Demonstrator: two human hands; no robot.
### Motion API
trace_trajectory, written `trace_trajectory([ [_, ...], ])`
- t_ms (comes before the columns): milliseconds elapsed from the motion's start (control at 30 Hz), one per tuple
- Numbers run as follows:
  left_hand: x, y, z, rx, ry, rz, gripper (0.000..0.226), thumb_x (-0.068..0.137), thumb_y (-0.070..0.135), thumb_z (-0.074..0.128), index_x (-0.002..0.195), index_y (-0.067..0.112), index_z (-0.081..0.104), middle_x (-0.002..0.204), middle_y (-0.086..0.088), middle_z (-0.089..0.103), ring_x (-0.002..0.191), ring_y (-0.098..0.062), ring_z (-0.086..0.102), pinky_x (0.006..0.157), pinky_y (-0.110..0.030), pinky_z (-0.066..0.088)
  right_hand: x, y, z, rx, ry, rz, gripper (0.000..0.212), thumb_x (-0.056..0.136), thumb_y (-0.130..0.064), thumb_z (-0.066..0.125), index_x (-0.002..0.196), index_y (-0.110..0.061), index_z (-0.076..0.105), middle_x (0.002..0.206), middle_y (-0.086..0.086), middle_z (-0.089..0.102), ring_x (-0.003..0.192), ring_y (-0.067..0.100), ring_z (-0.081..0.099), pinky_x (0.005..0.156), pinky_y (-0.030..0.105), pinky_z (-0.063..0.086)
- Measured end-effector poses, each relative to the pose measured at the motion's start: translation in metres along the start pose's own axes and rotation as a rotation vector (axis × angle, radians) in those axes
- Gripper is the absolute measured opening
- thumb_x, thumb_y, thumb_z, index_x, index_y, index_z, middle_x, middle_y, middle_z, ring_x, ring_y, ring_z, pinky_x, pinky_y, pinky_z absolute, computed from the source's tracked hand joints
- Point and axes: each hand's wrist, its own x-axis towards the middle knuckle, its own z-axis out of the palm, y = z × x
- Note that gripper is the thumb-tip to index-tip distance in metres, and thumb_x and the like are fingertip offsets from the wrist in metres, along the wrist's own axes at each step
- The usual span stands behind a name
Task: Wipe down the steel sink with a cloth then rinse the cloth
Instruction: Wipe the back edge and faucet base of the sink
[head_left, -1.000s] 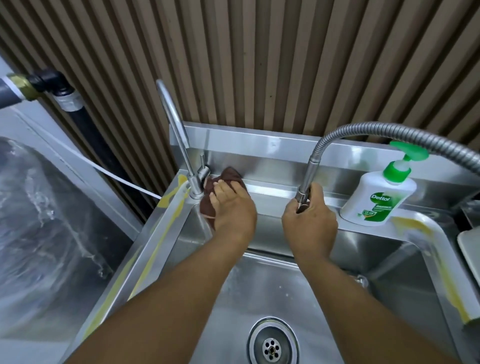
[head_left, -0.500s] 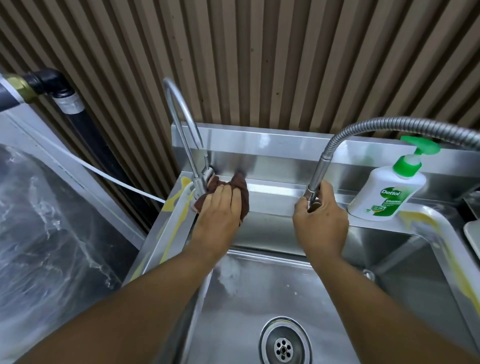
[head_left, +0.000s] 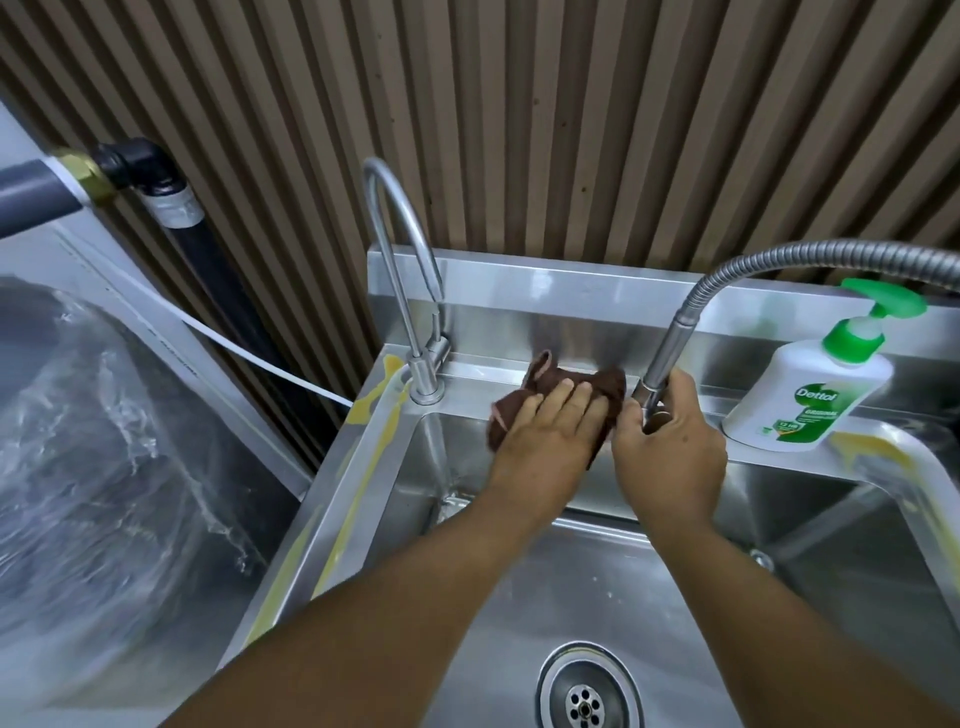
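Sink below slatted brown wall, cloth on its ledge

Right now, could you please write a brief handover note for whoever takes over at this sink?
Left hand: straight fingers press the brown cloth on the back ledge of the sink.
Right hand: grips the hose nozzle beside the cloth.
Done: the cloth has swept the ledge from the base of the tap toward the hose.
Left: the rest of the sink, then rinse the cloth.
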Motion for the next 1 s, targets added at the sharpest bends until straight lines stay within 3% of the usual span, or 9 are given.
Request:
trace_trajectory([
  [167, -0.024, -0.045, -0.022, 0.208, -0.200, -0.299, 0.065, 0.099, 0.005, 0.037, 0.155, -0.003, 0.005, 0.160, -0.029, 0.016, 0.149, -0.042, 0.015, 0.118, -0.056, 0.017, -0.001, 0.001, 0.000, 0.002, -0.024, 0.013, 0.025, 0.094, -0.029, 0.058, 0.118, -0.029, 0.051, 0.083, 0.005, 0.067, 0.077, 0.031, 0.062, 0.073, 0.044, 0.055],
  [367, 0.015, -0.009, -0.026, 0.057, -0.276, -0.587, 0.059, 0.100, -0.002, 0.024, 0.152, -0.010, -0.002, 0.157, -0.041, -0.003, 0.148, -0.053, -0.001, 0.118, -0.063, 0.006, -0.001, 0.003, 0.000, 0.006, 0.001, 0.025, 0.033, 0.093, -0.027, 0.056, 0.125, -0.026, 0.055, 0.084, 0.009, 0.069, 0.079, 0.034, 0.060, 0.069, 0.036, 0.045],
  [433, 0.027, 0.011, -0.020, -0.024, -0.192, -0.545, 0.059, 0.098, -0.003, 0.019, 0.154, -0.008, 0.001, 0.158, -0.040, -0.004, 0.148, -0.052, -0.004, 0.119, -0.062, 0.004, 0.000, 0.003, 0.002, 0.012, 0.012, 0.024, 0.036, 0.091, -0.028, 0.056, 0.127, -0.026, 0.055, 0.087, 0.010, 0.070, 0.083, 0.037, 0.061, 0.071, 0.038, 0.046],
  [533, 0.023, 0.028, -0.003, -0.207, -0.068, -0.231, 0.057, 0.103, 0.012, 0.029, 0.158, 0.007, 0.014, 0.166, -0.020, 0.003, 0.154, -0.032, -0.004, 0.123, -0.049, -0.005, 0.001, 0.003, 0.003, -0.002, 0.013, 0.036, 0.036, 0.090, -0.031, 0.055, 0.126, -0.025, 0.055, 0.087, 0.012, 0.069, 0.084, 0.037, 0.060, 0.071, 0.037, 0.044],
  [600, 0.015, 0.024, 0.000, -0.330, 0.036, -0.063, 0.057, 0.101, 0.022, 0.026, 0.157, 0.014, 0.028, 0.166, -0.007, 0.018, 0.155, -0.022, 0.007, 0.125, -0.044, -0.001, 0.000, 0.004, 0.002, -0.002, 0.005, 0.037, 0.035, 0.090, -0.032, 0.054, 0.124, -0.025, 0.054, 0.085, 0.011, 0.066, 0.081, 0.033, 0.057, 0.071, 0.036, 0.042],
  [667, 0.006, 0.009, -0.004, -0.289, 0.053, 0.021, 0.066, 0.092, 0.026, 0.014, 0.156, 0.017, 0.031, 0.164, -0.003, 0.026, 0.153, -0.020, 0.016, 0.124, -0.040, 0.005, 0.001, 0.005, 0.002, 0.002, -0.006, 0.027, 0.033, 0.090, -0.030, 0.056, 0.123, -0.025, 0.054, 0.083, 0.009, 0.066, 0.079, 0.031, 0.054, 0.069, 0.034, 0.040],
  [733, -0.007, -0.014, -0.008, -0.208, -0.003, 0.054, 0.061, 0.096, 0.020, 0.026, 0.157, 0.020, 0.026, 0.164, 0.001, 0.025, 0.153, -0.018, 0.016, 0.123, -0.038, 0.006, 0.002, 0.006, 0.002, 0.000, -0.010, 0.026, 0.032, 0.090, -0.029, 0.056, 0.122, -0.024, 0.054, 0.084, 0.009, 0.067, 0.080, 0.034, 0.057, 0.069, 0.033, 0.039],
  [867, -0.030, -0.061, -0.010, 0.010, -0.035, -0.143, 0.083, 0.090, 0.007, 0.057, 0.159, 0.014, 0.011, 0.164, -0.008, 0.018, 0.152, -0.025, 0.015, 0.121, -0.040, 0.010, 0.000, 0.005, 0.002, -0.003, -0.036, 0.040, 0.034, 0.093, -0.031, 0.054, 0.126, -0.028, 0.052, 0.090, 0.010, 0.069, 0.083, 0.034, 0.061, 0.072, 0.036, 0.046],
  [1000, -0.008, -0.039, -0.018, 0.020, -0.110, -0.426, 0.083, 0.093, 0.003, 0.051, 0.156, 0.001, -0.003, 0.165, -0.022, -0.003, 0.153, -0.035, -0.001, 0.124, -0.048, 0.008, 0.000, 0.005, 0.001, 0.001, -0.034, 0.038, 0.036, 0.094, -0.031, 0.055, 0.129, -0.030, 0.052, 0.090, 0.009, 0.069, 0.082, 0.033, 0.061, 0.071, 0.034, 0.043],
])
